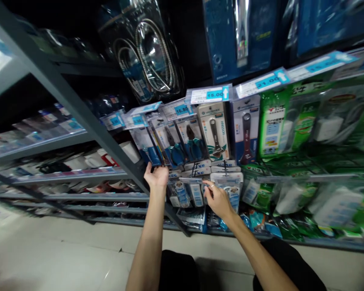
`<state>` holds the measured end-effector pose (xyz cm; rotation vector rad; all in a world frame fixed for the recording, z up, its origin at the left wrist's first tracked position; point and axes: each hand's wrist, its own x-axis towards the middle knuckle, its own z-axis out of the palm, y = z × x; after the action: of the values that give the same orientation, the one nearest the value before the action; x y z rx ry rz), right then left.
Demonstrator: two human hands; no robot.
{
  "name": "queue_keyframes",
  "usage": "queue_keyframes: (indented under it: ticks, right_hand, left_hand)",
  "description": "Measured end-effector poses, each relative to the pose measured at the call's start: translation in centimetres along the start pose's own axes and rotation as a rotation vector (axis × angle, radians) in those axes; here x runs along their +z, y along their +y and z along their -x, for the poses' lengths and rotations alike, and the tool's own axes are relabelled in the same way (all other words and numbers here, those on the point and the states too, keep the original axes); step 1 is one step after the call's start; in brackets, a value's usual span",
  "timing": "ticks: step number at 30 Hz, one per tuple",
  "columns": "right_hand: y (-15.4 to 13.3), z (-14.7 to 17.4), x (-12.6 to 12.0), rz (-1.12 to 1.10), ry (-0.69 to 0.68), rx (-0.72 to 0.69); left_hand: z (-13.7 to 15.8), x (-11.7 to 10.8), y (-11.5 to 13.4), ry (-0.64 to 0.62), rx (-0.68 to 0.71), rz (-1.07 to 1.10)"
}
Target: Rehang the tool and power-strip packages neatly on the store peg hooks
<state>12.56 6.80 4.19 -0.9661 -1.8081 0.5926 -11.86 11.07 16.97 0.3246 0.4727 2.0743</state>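
Observation:
My left hand (pixel 157 176) is raised palm-up at the lower edge of a hanging blue-and-white package (pixel 145 146). Its thumb meets the bottom corner, and the other fingers are mostly hidden behind the package. Beside it hang carded pliers (pixel 173 148), with a second carded pair (pixel 194 143) to their right. My right hand (pixel 217 199), with a ring on one finger, is curled in front of the lower row of blister packs (pixel 197 194). Its index finger and thumb are close together at the end of a clear label holder (pixel 190 180); what is between them is unclear.
A carded adjustable wrench (pixel 214 135) and another wrench (pixel 246 137) hang at right, beside green packages (pixel 273 129). Price tags (pixel 210 94) jut out above. A slanted grey shelf post (pixel 79 101) stands left, with mugs (pixel 94 159) on shelves beyond. Coiled metal hoses (pixel 154 56) hang above.

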Motion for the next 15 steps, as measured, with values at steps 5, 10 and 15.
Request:
queue_keyframes:
  ticks: [5, 10, 15]
  right_hand:
    - [-0.5, 0.1, -0.2, -0.017, 0.025, -0.006]
    - [-1.2, 0.2, -0.4, -0.151, 0.099, -0.014]
    - [-1.5, 0.7, -0.7, -0.098, 0.067, 0.011]
  left_hand:
    - [1.0, 0.5, 0.0, 0.138, -0.096, -0.058]
    - [9.1, 1.6, -3.2, 0.131, -0.067, -0.239]
    - [15.3, -2.5, -9.2, 0.066, -0.190, -0.453]
